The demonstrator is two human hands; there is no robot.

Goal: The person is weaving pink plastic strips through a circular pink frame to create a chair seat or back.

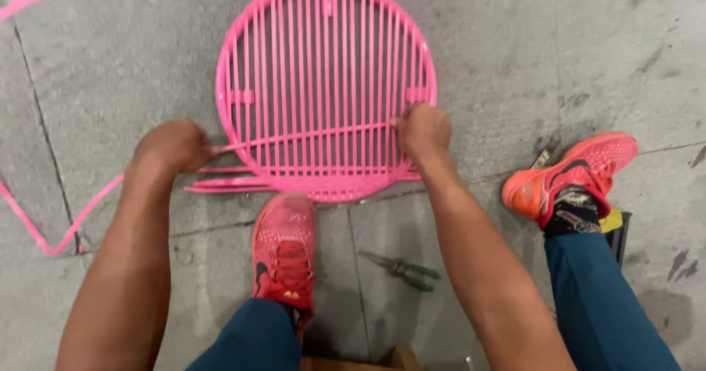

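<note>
Only the head camera here, looking straight down at a grey concrete floor [559, 40] with cracks and seams running through it.

Main thing is a round pink frame [326, 84] lying flat on the floor, just ahead of the person's feet. It's strung top to bottom with pink cord so it looks like a grille, and its near edge sits right at the toe of the left shoe [284, 250].

One pink strand [309, 136] runs crosswise over the vertical ones, low on the frame. The left hand [173, 147] is closed in a fist on the strand's left end, just off the frame's left edge. The right hand [423, 127] is curled with its fingertips pinched on the strand's other end, at the frame's right rim. So both hands are clamped on the same strand, and it's stretched between them.

A few more loose pink strand ends [224, 186] stick out left from the bottom of the frame, under the left hand. Another length of pink cord [44, 231] trails across the floor at far left.

The right shoe [570, 172], orange-red, is planted off to the right, well apart from the frame. A pair of pliers with green handles [401, 268] lies on the floor between the two legs, nobody touching it. Both legs are in teal trousers [603, 305].
</note>
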